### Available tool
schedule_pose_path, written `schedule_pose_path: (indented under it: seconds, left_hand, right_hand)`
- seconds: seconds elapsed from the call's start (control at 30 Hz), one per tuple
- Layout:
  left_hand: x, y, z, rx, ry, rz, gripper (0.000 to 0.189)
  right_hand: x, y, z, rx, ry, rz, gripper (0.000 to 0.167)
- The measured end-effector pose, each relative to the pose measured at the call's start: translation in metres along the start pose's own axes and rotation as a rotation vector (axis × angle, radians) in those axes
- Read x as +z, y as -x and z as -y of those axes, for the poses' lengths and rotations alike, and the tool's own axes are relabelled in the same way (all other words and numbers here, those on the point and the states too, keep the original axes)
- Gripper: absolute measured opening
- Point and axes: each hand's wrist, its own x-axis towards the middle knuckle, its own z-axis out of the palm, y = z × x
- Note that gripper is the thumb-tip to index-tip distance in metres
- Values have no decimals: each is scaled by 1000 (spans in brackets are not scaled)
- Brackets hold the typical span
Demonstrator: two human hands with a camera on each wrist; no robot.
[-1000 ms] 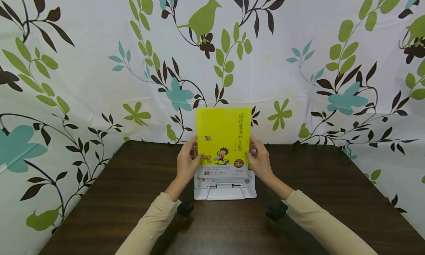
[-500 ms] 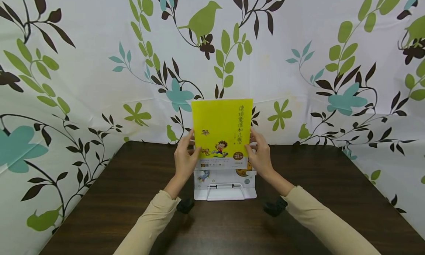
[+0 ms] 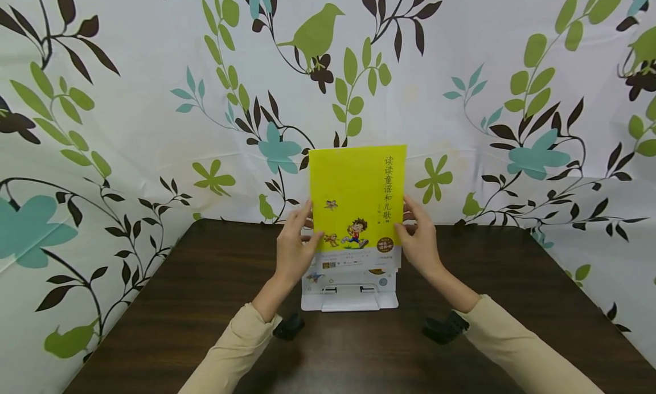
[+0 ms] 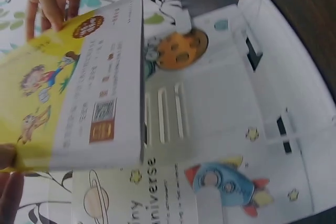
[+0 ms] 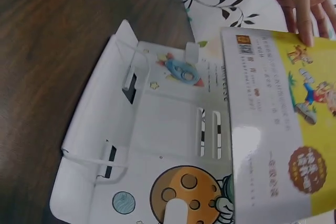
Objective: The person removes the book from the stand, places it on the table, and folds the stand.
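Note:
A yellow book (image 3: 353, 195) with a white lower band and a cartoon running child is held upright between both hands. My left hand (image 3: 297, 243) grips its left edge, thumb on the cover and fingers behind. My right hand (image 3: 421, 240) holds the right edge in the same way. Behind and below the book stands a white book stand (image 3: 349, 299), its lower ledge in sight and its upper part covered in the head view. Both wrist views show the stand's back plate printed with a rocket (image 4: 223, 184) and an orange planet (image 5: 186, 192), apart from the book's lower edge.
The stand rests on a dark brown wooden table (image 3: 205, 303). A white cloth (image 3: 154, 126) with leaves, birds and flowers hangs behind the table. Small clips (image 5: 192, 52) stick out from the stand's face. A black wrist camera (image 3: 445, 327) sits beneath the right wrist.
Both hands have raised the book off the stand, then shifted it right and slightly tilted it. More of the stand's printed plate came into view, then partly went behind the book again.

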Motion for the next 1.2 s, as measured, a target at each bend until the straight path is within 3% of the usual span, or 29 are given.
schedule_pose_path:
  seconds: [0.3, 0.4, 0.73, 0.87, 1.0, 1.2]
  left_hand:
    - [7, 14, -9, -159, 221, 182, 67]
    - [10, 20, -9, -224, 265, 232, 69]
    - [16, 31, -34, -298, 309, 396, 63]
    - [25, 37, -39, -341, 333, 443, 64]
    - [36, 44, -42, -339, 347, 463, 66]
    - [73, 64, -28, -315, 356, 495, 70]
  right_hand:
    - [-27, 15, 0, 281, -27, 129, 57]
    - [-34, 23, -4, 325, -18, 183, 57]
    - [-64, 45, -24, 437, 48, 362, 56]
    - [-77, 53, -32, 496, 42, 400, 58]
    - [-92, 64, -39, 531, 8, 415, 58]
    - [-116, 81, -48, 567, 34, 407, 57]
